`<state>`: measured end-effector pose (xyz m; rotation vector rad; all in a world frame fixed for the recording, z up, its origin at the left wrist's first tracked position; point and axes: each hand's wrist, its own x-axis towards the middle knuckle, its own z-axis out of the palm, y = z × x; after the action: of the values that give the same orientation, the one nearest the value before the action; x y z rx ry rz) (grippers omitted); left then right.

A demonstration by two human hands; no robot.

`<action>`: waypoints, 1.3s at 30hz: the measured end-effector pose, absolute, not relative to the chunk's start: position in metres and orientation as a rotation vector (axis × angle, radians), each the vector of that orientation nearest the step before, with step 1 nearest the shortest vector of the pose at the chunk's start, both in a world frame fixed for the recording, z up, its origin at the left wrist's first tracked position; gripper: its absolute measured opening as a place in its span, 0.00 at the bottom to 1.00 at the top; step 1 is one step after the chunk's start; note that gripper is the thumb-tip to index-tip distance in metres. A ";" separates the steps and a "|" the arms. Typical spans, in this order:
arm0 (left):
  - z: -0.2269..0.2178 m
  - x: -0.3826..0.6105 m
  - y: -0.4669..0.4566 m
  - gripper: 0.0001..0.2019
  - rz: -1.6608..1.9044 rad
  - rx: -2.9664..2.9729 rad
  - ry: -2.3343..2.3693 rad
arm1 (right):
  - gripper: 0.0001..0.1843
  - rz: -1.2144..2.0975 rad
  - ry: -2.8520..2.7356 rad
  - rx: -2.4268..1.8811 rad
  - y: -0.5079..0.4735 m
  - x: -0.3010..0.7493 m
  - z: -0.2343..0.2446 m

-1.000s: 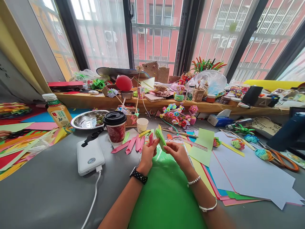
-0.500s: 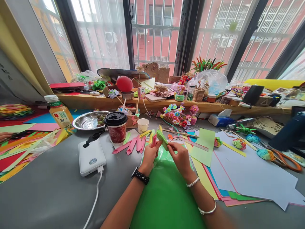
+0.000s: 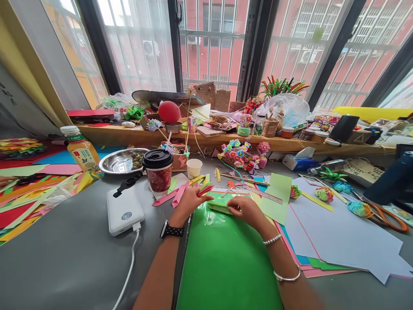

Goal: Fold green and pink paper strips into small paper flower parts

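Note:
My left hand (image 3: 189, 200) is closed on a small bundle of pink folded paper strips (image 3: 205, 190), with a bit of green showing at its top. Between my two hands lies a light green folded paper piece (image 3: 217, 206), just over a shiny green sheet (image 3: 226, 258). The fingers of my right hand (image 3: 245, 211) pinch its right end. My left thumb points toward its left end; whether they touch is unclear. More pink folded strips (image 3: 167, 198) lie left of my left hand. Small scissors (image 3: 229, 187) rest beyond the hands, beside a clear ruler (image 3: 263, 194).
A lidded coffee cup (image 3: 157, 172), a white paper cup (image 3: 194, 168) and a white power bank (image 3: 124, 209) stand to the left. Paper sheets (image 3: 338, 232) and orange-handled scissors (image 3: 389, 215) are on the right. Another person's hand (image 3: 5, 181) shows at the far left.
My hands have moved apart, the left going left with the pink strips. The green folded piece has tipped from upright to nearly flat and lower. Small yellow strips now show on the table beyond.

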<state>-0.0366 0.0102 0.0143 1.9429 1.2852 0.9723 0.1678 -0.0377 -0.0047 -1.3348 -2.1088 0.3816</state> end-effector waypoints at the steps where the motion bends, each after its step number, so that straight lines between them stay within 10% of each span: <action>1: 0.013 -0.036 0.010 0.13 0.890 2.003 1.310 | 0.08 0.376 -2.110 -1.340 -0.038 0.168 -0.005; 17: 0.010 -0.030 0.006 0.08 0.447 2.211 1.503 | 0.07 0.483 -2.041 -1.294 -0.031 0.176 -0.015; 39: 0.007 -0.030 0.012 0.13 0.963 1.741 1.264 | 0.05 0.462 -1.801 -1.319 -0.031 0.173 -0.006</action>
<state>-0.0301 0.0119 0.0067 1.7412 1.2639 0.9627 0.1728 -0.0314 -0.0062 -1.3191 -1.8014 0.4623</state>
